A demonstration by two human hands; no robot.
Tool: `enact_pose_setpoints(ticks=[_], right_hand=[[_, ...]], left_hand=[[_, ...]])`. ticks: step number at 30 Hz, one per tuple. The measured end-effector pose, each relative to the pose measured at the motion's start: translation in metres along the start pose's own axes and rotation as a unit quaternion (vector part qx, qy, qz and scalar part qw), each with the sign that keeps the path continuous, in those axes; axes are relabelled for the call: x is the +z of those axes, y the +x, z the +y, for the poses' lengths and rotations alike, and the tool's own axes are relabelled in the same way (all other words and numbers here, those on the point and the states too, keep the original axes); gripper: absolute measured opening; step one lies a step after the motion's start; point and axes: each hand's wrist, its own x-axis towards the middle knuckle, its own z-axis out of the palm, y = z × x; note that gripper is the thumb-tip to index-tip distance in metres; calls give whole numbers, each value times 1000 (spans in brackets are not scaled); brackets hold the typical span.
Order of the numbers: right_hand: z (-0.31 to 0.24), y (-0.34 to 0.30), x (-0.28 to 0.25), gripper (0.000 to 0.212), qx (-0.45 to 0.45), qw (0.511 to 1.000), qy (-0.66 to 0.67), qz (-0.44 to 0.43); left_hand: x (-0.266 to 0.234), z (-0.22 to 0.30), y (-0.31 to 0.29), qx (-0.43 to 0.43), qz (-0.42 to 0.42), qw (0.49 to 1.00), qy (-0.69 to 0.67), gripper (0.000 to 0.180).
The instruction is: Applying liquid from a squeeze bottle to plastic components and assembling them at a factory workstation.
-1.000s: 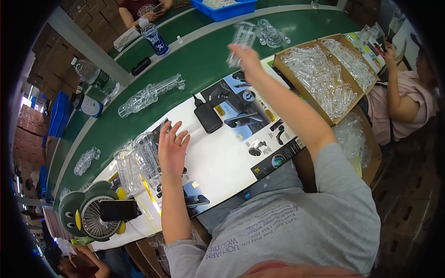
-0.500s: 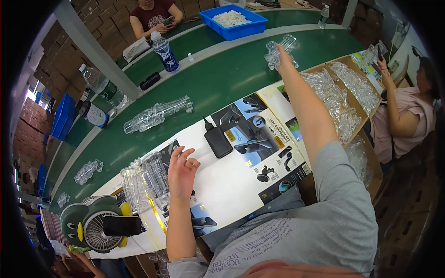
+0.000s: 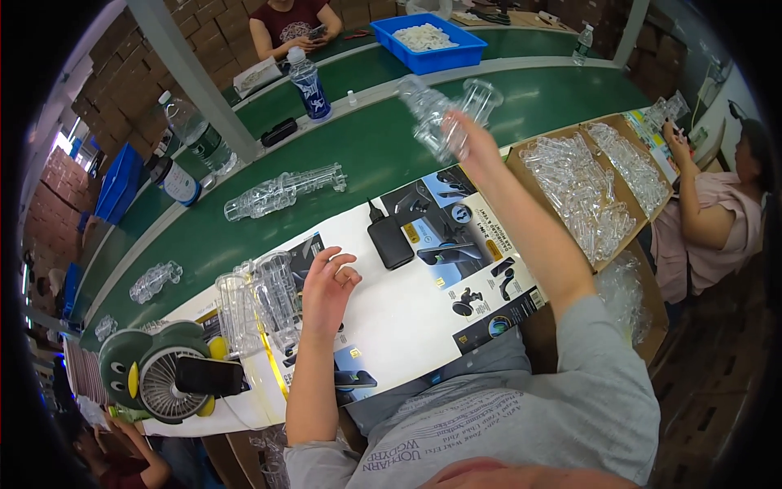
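- Above the green worktop (image 3: 371, 134), the right hand (image 3: 472, 137) has its fingers closed round a clear plastic part (image 3: 425, 106); blur hides whether it is one piece or several.
- Likely light, stiff and smooth, so perhaps slippery; thin ends might crack. The thick middle seems the best hold.
- The left hand (image 3: 327, 289) is empty, fingers apart and loosely curled, beside clear tubes (image 3: 259, 303).
- To the right, a divided cardboard box (image 3: 639, 217) carries small clear pieces (image 3: 562, 175) in both compartments.
- Below it, another box holds a crumpled clear bag (image 3: 623, 293); its contents I cannot tell.
- Farther back, a blue tray (image 3: 452, 60) contains white bits (image 3: 423, 37).
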Motion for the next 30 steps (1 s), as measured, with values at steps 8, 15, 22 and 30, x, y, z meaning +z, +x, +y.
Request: enact_pose_setpoints(ticks=[8, 15, 22, 30], right_hand=[[40, -159, 57, 41, -13, 937, -270, -222], [43, -174, 66, 31, -477, 560, -538, -413], [52, -197, 78, 32, -459, 542, -534, -458], [39, -182, 64, 30, -347, 629, -480, -503]], left_hand=[[15, -1, 4, -41, 40, 998, 15, 48], [15, 3, -3, -54, 34, 991, -117, 62], [17, 23, -6, 23, 48, 980, -190, 56], [5, 46, -10, 153, 43, 964, -215, 55]])
